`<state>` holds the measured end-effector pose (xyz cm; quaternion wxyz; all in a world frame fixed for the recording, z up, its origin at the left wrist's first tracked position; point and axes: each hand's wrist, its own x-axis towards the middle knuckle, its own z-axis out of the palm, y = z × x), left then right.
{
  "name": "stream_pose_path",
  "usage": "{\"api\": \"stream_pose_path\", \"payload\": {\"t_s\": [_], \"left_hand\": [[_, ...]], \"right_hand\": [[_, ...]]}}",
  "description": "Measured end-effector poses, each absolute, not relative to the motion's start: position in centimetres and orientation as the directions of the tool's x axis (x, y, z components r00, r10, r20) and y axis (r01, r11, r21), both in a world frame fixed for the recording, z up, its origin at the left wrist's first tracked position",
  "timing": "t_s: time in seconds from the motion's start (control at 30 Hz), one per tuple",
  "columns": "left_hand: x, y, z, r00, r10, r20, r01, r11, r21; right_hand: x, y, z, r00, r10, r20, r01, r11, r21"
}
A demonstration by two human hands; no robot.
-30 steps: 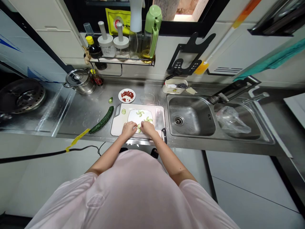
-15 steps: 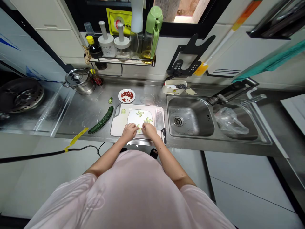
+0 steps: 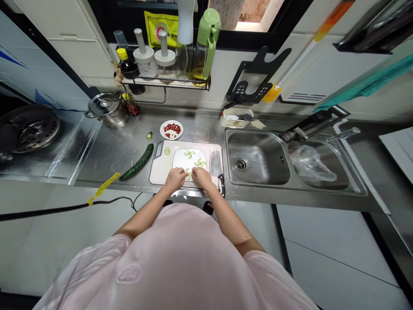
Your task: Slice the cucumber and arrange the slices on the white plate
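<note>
My left hand (image 3: 175, 178) and my right hand (image 3: 201, 177) meet over the near edge of a white square plate (image 3: 178, 160). Fingertips of both hands are closed at thin green-edged cucumber slices (image 3: 189, 173) between them; which hand grips a slice is too small to tell for certain. Two pinwheels of cucumber slices, one at the back (image 3: 189, 153) and one at the right (image 3: 200, 163), lie on the plate. Beneath it is a pale cutting board (image 3: 158, 170). A knife (image 3: 215, 161) lies along the board's right side, and a small stack of cucumber slices (image 3: 167, 151) sits at its upper left.
Left of the board lie a whole cucumber (image 3: 137, 163) and a cucumber end (image 3: 149, 135). Behind it stands a dish of chopped red pieces (image 3: 171, 130). A lidded pot (image 3: 109, 110) stands back left. The double sink (image 3: 258, 157) is at the right, with a plastic bag (image 3: 311, 163).
My right fingers have shifted very slightly at the slices on the plate's near edge. Everything else looks the same.
</note>
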<state>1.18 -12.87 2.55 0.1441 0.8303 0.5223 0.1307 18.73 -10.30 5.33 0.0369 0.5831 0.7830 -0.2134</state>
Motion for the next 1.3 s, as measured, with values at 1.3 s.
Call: {"api": "stream_pose_path", "payload": {"t_s": [1.3], "left_hand": [[1.5, -12.9, 3.2, 0.422, 0.905, 0.041, 0.846, -0.410, 0.341]], "right_hand": [[18.7, -10.6, 4.6, -0.336, 0.916, -0.220, 0.916, 0.263, -0.303]]}}
